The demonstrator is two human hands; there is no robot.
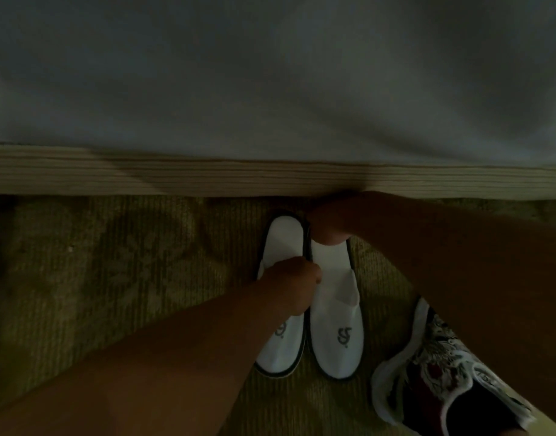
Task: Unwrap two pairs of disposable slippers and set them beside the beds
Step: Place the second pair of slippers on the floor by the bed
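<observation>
Your two slippers lie side by side on the carpet (144, 278), heels toward the wooden bed base (207, 177), toes toward you. Your left hand (291, 283) rests on the left slipper (284, 243) at its middle, fingers curled and pinching its inner edge where it touches the right slipper (335, 309). Your right hand (328, 223) covers the heel of the right slipper, closed down on it; whether it grips, you cannot tell. A patterned shoe (434, 372) stands just right of the pair.
</observation>
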